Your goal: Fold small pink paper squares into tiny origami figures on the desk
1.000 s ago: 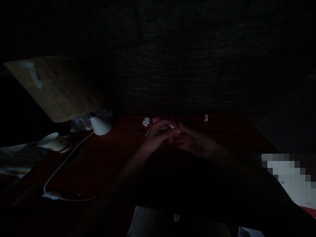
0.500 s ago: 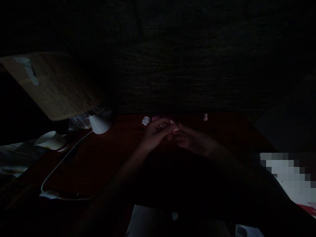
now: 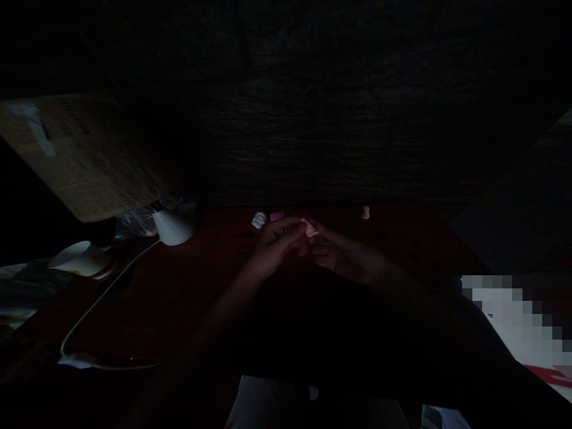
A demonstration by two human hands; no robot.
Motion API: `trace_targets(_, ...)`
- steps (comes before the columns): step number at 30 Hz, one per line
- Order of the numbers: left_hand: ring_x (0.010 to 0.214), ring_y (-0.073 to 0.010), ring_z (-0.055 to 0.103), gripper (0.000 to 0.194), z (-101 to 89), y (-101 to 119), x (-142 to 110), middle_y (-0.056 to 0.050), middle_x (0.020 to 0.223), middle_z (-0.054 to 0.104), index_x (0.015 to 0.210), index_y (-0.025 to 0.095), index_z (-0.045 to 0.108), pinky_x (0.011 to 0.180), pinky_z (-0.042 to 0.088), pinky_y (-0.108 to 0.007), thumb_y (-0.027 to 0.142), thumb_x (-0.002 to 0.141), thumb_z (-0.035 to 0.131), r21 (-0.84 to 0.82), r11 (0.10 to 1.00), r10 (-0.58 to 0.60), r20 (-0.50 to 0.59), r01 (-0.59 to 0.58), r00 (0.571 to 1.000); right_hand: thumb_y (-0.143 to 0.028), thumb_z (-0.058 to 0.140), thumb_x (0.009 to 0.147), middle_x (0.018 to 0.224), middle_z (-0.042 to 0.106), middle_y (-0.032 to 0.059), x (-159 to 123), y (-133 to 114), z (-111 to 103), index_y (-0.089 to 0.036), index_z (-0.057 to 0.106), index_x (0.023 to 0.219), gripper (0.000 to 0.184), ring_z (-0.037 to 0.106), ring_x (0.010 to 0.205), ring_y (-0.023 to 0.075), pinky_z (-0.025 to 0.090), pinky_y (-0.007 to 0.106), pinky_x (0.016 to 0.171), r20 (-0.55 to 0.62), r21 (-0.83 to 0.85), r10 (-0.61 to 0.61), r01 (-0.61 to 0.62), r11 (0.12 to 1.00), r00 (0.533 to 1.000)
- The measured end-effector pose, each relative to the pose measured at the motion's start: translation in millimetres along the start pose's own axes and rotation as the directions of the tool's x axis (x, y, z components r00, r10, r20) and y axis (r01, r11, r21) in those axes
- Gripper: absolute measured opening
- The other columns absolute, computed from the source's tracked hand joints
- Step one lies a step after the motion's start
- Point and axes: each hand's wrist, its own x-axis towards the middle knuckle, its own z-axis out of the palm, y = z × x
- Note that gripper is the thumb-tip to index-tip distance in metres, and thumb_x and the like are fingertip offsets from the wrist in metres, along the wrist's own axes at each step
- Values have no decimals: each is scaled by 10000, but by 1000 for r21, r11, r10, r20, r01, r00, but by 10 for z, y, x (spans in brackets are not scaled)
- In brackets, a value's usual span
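Both hands meet over the dark reddish table (image 3: pixel 214 262). My left hand (image 3: pixel 280 241) pinches a small pale pink lump (image 3: pixel 309 227), soft-looking like modelling clay, between thumb and fingers. The thumb and forefinger of my right hand (image 3: pixel 342 253) press on the lump's other side, with its remaining fingers curled below. Left of my hands lies a crumpled white lump (image 3: pixel 258 220). Beside that, a flat pink piece (image 3: pixel 277 216) shows just past my left fingers. A small pink piece, narrow in the middle (image 3: pixel 366 212), stands farther right. The dim light hides fine detail.
On the left are a white cone-shaped lamp base (image 3: pixel 174 228) with a white cord (image 3: pixel 100 300), a paper cup (image 3: pixel 80 259) lying tilted, and a cardboard box (image 3: pixel 93 161). A dark textured wall (image 3: pixel 286 119) rises behind the table. A white and red object (image 3: pixel 518 339) is at right.
The view has shifted slightly, so things appear a little farther left. Between my fingers the pink lump has turned and now shows a broader, more pointed shape.
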Motion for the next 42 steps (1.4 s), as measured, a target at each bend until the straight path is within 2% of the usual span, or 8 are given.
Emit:
trace_targets(8, 455, -68, 500, 353, 15, -27, 2, 49, 617, 621, 845, 199, 694, 485, 400, -220, 526, 802, 821, -29, 999, 31, 9, -31, 999, -493, 940, 711, 883, 760, 1, 2, 20, 13, -247, 788, 868, 329, 669, 806, 136, 483, 238, 670, 13, -25, 6, -6, 1000, 1000)
trace_targets(13, 445, -77, 496, 371, 22, -10, 2, 53, 569, 599, 833, 203, 697, 476, 390, -225, 555, 806, 810, 12, 999, 38, -24, -38, 999, -545, 973, 617, 853, 770, -4, 7, -13, 19, -247, 788, 820, 405, 652, 739, 127, 486, 236, 660, -41, -17, 16, -16, 1000, 999)
trace_targets(15, 447, -81, 498, 354, 9, -17, 7, 59, 531, 577, 844, 204, 719, 494, 395, -229, 548, 824, 799, 55, 996, 70, -37, -68, 997, -587, 967, 596, 858, 778, 2, -4, -41, 26, -249, 797, 825, 443, 634, 712, 125, 481, 241, 653, -62, -61, 3, -7, 998, 998)
trace_targets(20, 473, -89, 510, 327, -23, -32, 14, 52, 517, 582, 858, 207, 763, 567, 428, -245, 534, 863, 772, 150, 978, 151, -38, -144, 988, -598, 917, 684, 890, 788, 45, -39, -79, 44, -218, 816, 848, 426, 623, 730, 133, 472, 262, 678, -76, -268, -115, 91, 959, 990)
trace_targets(27, 480, -93, 500, 317, -3, 7, 3, 35, 524, 587, 838, 204, 793, 562, 423, -248, 514, 885, 747, 187, 976, 124, -28, -116, 992, -553, 923, 683, 870, 779, 55, -17, -46, 7, -217, 821, 856, 391, 614, 706, 135, 464, 268, 648, -120, -305, -150, 108, 946, 981)
trace_targets(33, 541, -136, 567, 305, 26, 65, -7, 26, 523, 591, 877, 205, 800, 568, 449, -266, 508, 864, 774, 275, 959, 100, -111, -66, 989, -581, 906, 695, 926, 783, 54, 5, -27, -31, -244, 823, 902, 404, 616, 723, 134, 474, 260, 638, -127, -348, -194, 139, 927, 973)
trace_targets(36, 525, -125, 556, 314, 29, 61, -3, 19, 555, 617, 885, 199, 798, 553, 442, -260, 511, 865, 773, 300, 952, 100, -126, -59, 987, -590, 884, 719, 939, 784, 55, 4, -28, -31, -243, 821, 908, 401, 605, 691, 127, 464, 261, 616, -161, -426, -247, 158, 891, 956)
trace_targets(42, 502, -115, 545, 338, 34, 29, 7, 18, 561, 621, 890, 195, 791, 542, 441, -257, 529, 890, 743, 315, 947, 98, -85, -67, 991, -563, 831, 788, 858, 748, 26, -30, -67, 10, -242, 829, 933, 353, 583, 667, 132, 454, 278, 618, -94, -580, -352, 236, 779, 931)
